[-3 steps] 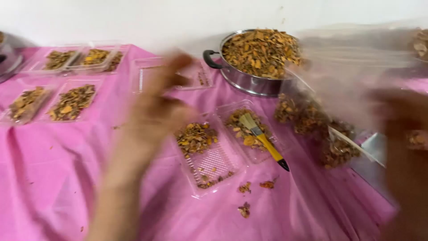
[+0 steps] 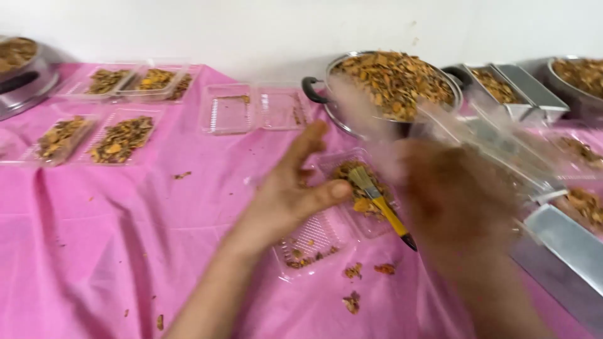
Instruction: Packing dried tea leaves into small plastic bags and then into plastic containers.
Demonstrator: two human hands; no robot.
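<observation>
My left hand (image 2: 290, 192) hovers open, fingers spread, over the left part of an open clear clamshell box (image 2: 312, 242) lying on the pink cloth (image 2: 113, 238). The box's far half holds brown-orange dried flakes, and a yellow-handled brush (image 2: 379, 202) rests across it. My right hand (image 2: 461, 204) is motion-blurred just right of the brush. It seems to grip a blurred clear plastic container (image 2: 502, 147) that stretches up toward the steel pot (image 2: 396, 81) heaped with the same flakes.
Filled clear boxes (image 2: 119, 139) lie at the left, and an empty open one (image 2: 251, 110) behind. Metal trays (image 2: 505, 88) and a long tray (image 2: 565, 245) stand at the right, another pot (image 2: 19, 72) far left. Spilled flakes (image 2: 353, 301) dot the cloth.
My right hand has swung left from the frame's edge toward the middle with the clear container. My left hand has shifted right, closer to the clamshell box.
</observation>
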